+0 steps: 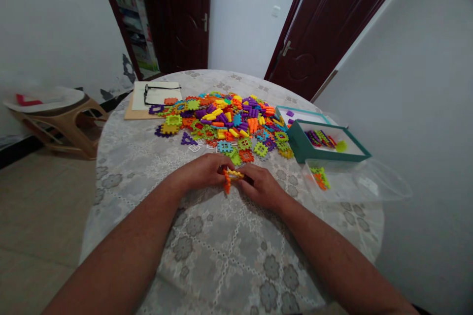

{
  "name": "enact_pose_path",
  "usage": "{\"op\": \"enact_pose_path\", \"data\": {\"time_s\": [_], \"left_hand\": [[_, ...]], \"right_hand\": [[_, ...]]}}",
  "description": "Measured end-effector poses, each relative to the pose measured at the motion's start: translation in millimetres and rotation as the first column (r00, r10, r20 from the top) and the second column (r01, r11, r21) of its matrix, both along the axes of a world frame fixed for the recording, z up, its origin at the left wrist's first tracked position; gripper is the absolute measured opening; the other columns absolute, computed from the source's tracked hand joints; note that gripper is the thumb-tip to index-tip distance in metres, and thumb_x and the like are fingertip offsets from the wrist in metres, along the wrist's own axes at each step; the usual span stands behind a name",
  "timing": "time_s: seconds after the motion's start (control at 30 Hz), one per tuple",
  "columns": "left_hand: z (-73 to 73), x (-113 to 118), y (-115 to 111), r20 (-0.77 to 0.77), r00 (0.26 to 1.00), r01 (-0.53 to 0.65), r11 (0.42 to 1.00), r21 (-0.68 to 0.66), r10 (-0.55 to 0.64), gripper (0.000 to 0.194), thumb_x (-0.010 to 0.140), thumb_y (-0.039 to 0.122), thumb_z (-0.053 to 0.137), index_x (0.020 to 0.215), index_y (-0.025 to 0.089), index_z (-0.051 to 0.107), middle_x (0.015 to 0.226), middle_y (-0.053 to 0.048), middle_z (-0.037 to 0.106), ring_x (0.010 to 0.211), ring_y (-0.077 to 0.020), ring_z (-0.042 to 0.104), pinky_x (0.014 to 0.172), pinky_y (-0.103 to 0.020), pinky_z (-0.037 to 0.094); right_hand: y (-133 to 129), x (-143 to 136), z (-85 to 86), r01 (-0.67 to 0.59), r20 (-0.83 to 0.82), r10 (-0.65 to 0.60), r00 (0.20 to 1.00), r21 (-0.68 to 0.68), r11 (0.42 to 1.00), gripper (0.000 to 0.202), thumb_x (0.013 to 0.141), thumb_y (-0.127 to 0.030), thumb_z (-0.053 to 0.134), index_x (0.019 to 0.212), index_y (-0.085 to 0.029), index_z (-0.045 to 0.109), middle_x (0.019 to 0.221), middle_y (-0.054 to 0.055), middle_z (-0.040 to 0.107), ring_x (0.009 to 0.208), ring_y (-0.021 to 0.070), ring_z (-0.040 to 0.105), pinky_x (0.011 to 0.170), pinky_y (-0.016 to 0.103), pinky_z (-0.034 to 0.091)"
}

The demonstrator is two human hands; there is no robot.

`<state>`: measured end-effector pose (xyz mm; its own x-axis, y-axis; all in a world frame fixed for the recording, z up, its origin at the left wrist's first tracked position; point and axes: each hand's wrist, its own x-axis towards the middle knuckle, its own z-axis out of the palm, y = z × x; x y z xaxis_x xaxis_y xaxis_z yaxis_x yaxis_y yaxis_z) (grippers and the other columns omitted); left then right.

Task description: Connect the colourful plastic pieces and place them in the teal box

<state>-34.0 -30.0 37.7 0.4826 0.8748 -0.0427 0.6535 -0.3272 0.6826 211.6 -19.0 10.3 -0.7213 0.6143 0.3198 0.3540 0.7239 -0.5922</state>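
Note:
Above the near middle of the table, my left hand is closed on an orange toothed building piece, held on edge. My right hand pinches a yellow building piece between thumb and fingers. The two pieces meet at an angle between my hands; whether their teeth are locked together I cannot make out. Just beyond my fingers spreads a heap of colourful plastic building pieces. At its near edge lie a green square piece and an orange-red square piece.
A green box with several stacked pieces stands at the right. Nearer is a clear plastic container with green and orange pieces. Eyeglasses rest on paper at the back left. A stool stands left of the round table.

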Motion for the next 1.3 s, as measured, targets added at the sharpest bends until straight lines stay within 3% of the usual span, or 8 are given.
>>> {"op": "enact_pose_path", "data": {"time_s": [0.17, 0.33, 0.47, 0.57, 0.67, 1.03, 1.2, 1.3], "left_hand": [[1.7, -2.1, -2.2, 0.085, 0.996, 0.011, 0.99, -0.139, 0.001, 0.03, 0.083, 0.025, 0.065, 0.112, 0.022, 0.074, 0.09, -0.002, 0.076, 0.079, -0.0184, 0.066, 0.071, -0.029, 0.048], [3.2, -1.7, -3.4, 0.085, 0.996, 0.0, 0.986, -0.164, 0.014, 0.022, 0.082, 0.024, 0.064, 0.103, 0.02, 0.071, 0.083, -0.001, 0.073, 0.071, -0.0165, 0.066, 0.064, -0.026, 0.045], [3.2, -1.4, -3.2, 0.103, 0.994, -0.013, 0.979, -0.203, 0.034, 0.021, 0.086, 0.036, 0.067, 0.099, 0.02, 0.069, 0.082, -0.001, 0.072, 0.068, -0.0168, 0.067, 0.062, -0.027, 0.045], [0.4, -2.3, -2.1, 0.122, 0.99, -0.039, 0.977, -0.212, 0.066, 0.028, 0.087, 0.046, 0.069, 0.097, 0.02, 0.066, 0.081, -0.002, 0.071, 0.066, -0.0181, 0.068, 0.06, -0.028, 0.046], [-1.9, -2.8, -0.9, 0.135, 0.987, -0.059, 0.977, -0.204, 0.088, 0.028, 0.087, 0.045, 0.068, 0.099, 0.02, 0.066, 0.08, -0.001, 0.072, 0.066, -0.0183, 0.068, 0.061, -0.028, 0.046], [2.3, -5.6, 0.3, 0.082, 0.996, -0.01, 0.976, -0.219, 0.029, 0.03, 0.082, 0.042, 0.073, 0.104, 0.022, 0.07, 0.083, 0.0, 0.072, 0.073, -0.0182, 0.063, 0.067, -0.028, 0.042], [2.0, -6.4, 1.0, 0.086, 0.996, -0.021, 0.978, -0.208, 0.039, 0.036, 0.082, 0.031, 0.07, 0.116, 0.022, 0.067, 0.093, -0.001, 0.074, 0.074, -0.0178, 0.064, 0.069, -0.029, 0.044], [2.1, -6.4, 1.1, 0.07, 0.996, -0.037, 0.984, -0.172, 0.049, 0.044, 0.082, 0.031, 0.069, 0.124, 0.022, 0.065, 0.09, -0.001, 0.073, 0.073, -0.0183, 0.065, 0.068, -0.029, 0.045]], "right_hand": [[1.9, 4.2, -0.2, 0.027, -0.066, -0.033, 0.997, -0.091, 0.996, 0.04, 0.085, -0.012, 0.057, 0.12, -0.023, 0.073, 0.103, 0.004, 0.076, 0.089, 0.0206, 0.07, 0.084, 0.033, 0.054], [0.9, 6.0, -1.7, 0.012, -0.132, -0.035, 0.991, -0.169, 0.986, 0.04, 0.083, -0.008, 0.05, 0.111, -0.023, 0.075, 0.09, 0.001, 0.075, 0.08, 0.0177, 0.07, 0.077, 0.029, 0.055], [9.1, 4.8, -10.0, 0.143, -0.161, -0.135, 0.978, 0.036, 0.989, 0.037, 0.086, -0.007, 0.051, 0.111, -0.022, 0.074, 0.097, 0.004, 0.076, 0.09, 0.0202, 0.071, 0.086, 0.034, 0.057], [21.9, 6.8, -18.4, 0.301, -0.105, -0.283, 0.953, 0.242, 0.923, 0.03, 0.093, -0.013, 0.056, 0.118, -0.02, 0.073, 0.117, 0.013, 0.073, 0.114, 0.0277, 0.066, 0.103, 0.044, 0.054], [32.3, 9.8, -23.3, 0.337, 0.037, -0.366, 0.93, 0.309, 0.889, 0.025, 0.098, -0.022, 0.062, 0.121, -0.02, 0.072, 0.123, 0.016, 0.067, 0.12, 0.0312, 0.06, 0.109, 0.05, 0.05], [31.6, 12.3, -20.0, 0.299, 0.16, -0.379, 0.911, 0.376, 0.877, 0.007, 0.097, -0.018, 0.056, 0.096, -0.022, 0.063, 0.099, 0.01, 0.065, 0.097, 0.0268, 0.058, 0.09, 0.039, 0.048], [29.1, 13.5, -14.5, 0.395, -0.03, -0.408, 0.912, 0.324, 0.859, 0.013, 0.103, -0.024, 0.05, 0.099, -0.021, 0.062, 0.094, 0.009, 0.065, 0.089, 0.0246, 0.06, 0.083, 0.037, 0.048], [19.8, 9.3, -7.4, 0.371, -0.144, -0.345, 0.928, 0.239, 0.897, 0.014, 0.104, -0.025, 0.049, 0.101, -0.021, 0.063, 0.094, 0.007, 0.065, 0.084, 0.0207, 0.061, 0.077, 0.033, 0.048]]}}
